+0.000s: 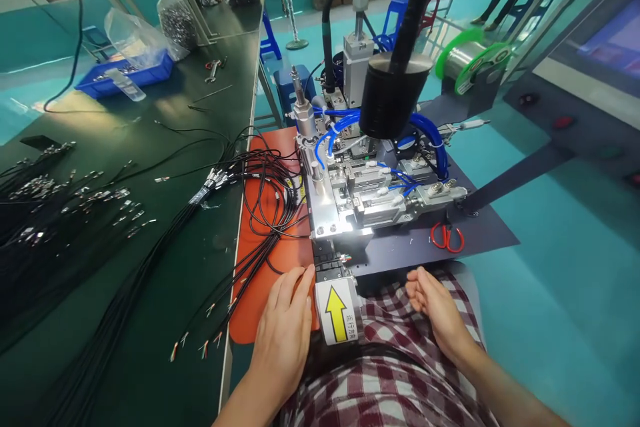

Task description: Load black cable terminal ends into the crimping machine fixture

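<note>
My left hand lies at the left side of the machine's feed track, fingers close together and fingertips against its edge. A black cable runs in under these fingers; the grip itself is partly hidden. Just beyond the fingertips, a cable end with thin coloured wires rests on the black track. Beside the hand is a white cover with a yellow arrow. My right hand hovers over my lap, right of the cover, with fingers loosely curled and nothing visible in them.
The machine with blue air hoses stands ahead. Red-handled scissors lie on its base plate. Black cables spread over an orange mat and the dark green table. A solder wire spool sits behind right.
</note>
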Available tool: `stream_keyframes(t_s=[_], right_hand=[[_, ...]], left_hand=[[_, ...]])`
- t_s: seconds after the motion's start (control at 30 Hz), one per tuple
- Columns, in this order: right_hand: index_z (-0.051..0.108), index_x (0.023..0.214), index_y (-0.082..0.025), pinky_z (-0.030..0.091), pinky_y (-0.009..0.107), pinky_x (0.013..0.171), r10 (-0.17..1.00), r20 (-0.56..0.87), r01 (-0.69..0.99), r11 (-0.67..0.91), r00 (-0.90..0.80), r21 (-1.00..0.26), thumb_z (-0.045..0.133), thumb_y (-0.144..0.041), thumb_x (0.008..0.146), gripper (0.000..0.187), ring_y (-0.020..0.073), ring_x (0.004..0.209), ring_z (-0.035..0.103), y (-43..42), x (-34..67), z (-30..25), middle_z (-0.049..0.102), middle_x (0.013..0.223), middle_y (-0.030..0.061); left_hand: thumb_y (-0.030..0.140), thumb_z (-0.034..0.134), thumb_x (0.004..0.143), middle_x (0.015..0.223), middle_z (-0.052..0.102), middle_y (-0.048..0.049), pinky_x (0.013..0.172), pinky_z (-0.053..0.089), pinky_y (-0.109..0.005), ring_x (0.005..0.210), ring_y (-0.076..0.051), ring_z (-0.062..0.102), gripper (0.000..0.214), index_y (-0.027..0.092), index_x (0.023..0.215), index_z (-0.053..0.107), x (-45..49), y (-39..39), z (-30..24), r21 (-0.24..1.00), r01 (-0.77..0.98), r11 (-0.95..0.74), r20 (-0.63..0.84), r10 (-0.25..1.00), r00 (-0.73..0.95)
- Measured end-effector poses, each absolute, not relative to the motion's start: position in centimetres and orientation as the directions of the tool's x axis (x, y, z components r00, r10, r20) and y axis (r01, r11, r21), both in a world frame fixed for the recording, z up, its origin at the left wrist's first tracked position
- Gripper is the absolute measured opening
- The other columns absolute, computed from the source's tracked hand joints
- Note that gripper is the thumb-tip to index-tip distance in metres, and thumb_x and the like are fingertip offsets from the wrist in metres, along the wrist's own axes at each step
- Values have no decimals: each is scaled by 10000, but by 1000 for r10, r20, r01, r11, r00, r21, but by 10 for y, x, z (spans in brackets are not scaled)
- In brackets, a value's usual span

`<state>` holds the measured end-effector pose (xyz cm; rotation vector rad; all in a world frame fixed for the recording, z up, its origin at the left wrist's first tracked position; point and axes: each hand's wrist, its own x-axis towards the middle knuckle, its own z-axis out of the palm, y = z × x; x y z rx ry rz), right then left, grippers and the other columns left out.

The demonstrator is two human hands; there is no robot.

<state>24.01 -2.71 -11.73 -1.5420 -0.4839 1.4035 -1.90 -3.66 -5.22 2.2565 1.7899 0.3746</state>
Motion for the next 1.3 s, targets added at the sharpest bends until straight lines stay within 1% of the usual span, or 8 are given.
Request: stream_keyframes(t_s=[0.3, 0.5, 0.7, 0.8, 0.93, 1.03, 1.17, 1.3], right_hand=[[583, 743, -197, 338, 260, 443, 766, -590, -234, -544, 255, -806, 668, -646, 654, 466, 121, 453, 430, -57, 248, -129, 537, 557, -39], [592, 766, -208, 384, 259, 457, 796, -558, -173, -531, 232, -829, 661, -656, 659, 465, 128, 480, 444, -57, 254, -122, 544, 593, -30], [584, 711, -243, 437, 279, 490, 860, -466, 103, -493, 206, -864, 567, -649, 735, 407, 159, 501, 486, -51, 266, -95, 561, 612, 0], [564, 692, -250, 392, 264, 441, 938, -336, 239, -345, 79, -908, 559, -582, 770, 340, 157, 470, 443, -41, 240, -59, 502, 554, -20], [546, 731, -240, 409, 272, 537, 932, -43, 376, 103, -361, -921, 470, -386, 903, 238, 171, 559, 520, -20, 187, -17, 564, 616, -7], [574, 904, -229, 413, 298, 607, 838, 109, 467, 401, -535, -788, 435, -248, 927, 142, 190, 646, 589, -2, 150, -6, 661, 750, 22], [540, 1180, -213, 414, 321, 615, 751, 191, 593, 628, -633, -504, 452, -97, 879, 334, 201, 671, 612, 19, 107, -6, 664, 973, 63], [585, 1058, -157, 423, 321, 596, 649, 80, 613, 746, -756, -260, 570, -34, 716, 363, 210, 680, 614, 32, 77, -10, 609, 976, 100]], left_hand=[[197, 342, 944, 1393, 475, -150, 1076, 387, -498, 1295, -268, 433, 393, 162, 1311, 480, -22, 13, -46, 475, 834, -279, 129, 960, 248], [109, 346, 907, 1185, 598, -86, 989, 458, -331, 1112, -179, 564, 296, 187, 1036, 601, -37, 44, -26, 484, 818, -312, 173, 950, 259], [262, 532, 852, 1064, 562, -122, 898, 441, -473, 1026, -284, 529, 233, 169, 1064, 565, -81, 3, -18, 455, 889, -47, 177, 983, -39], [272, 565, 803, 1014, 567, -102, 895, 418, -478, 1006, -288, 520, 318, 165, 1102, 553, -91, 8, -21, 498, 865, 54, 106, 987, -122], [229, 526, 772, 619, 475, 29, 649, 445, -304, 646, -174, 533, 66, 186, 794, 570, -90, 25, -14, 629, 762, 153, -111, 988, -106], [337, 519, 789, 550, 460, 50, 508, 411, -249, 485, -121, 489, 171, 186, 710, 507, -92, 32, -2, 741, 626, 242, -295, 955, -20], [472, 528, 783, 596, 529, 23, 464, 399, -216, 452, -91, 507, 312, 177, 697, 476, -104, 37, 8, 824, 450, 344, -435, 893, 115], [485, 584, 733, 581, 529, 29, 438, 368, -196, 433, -77, 498, 329, 174, 705, 481, -116, 43, 9, 844, 361, 396, -480, 858, 181]])
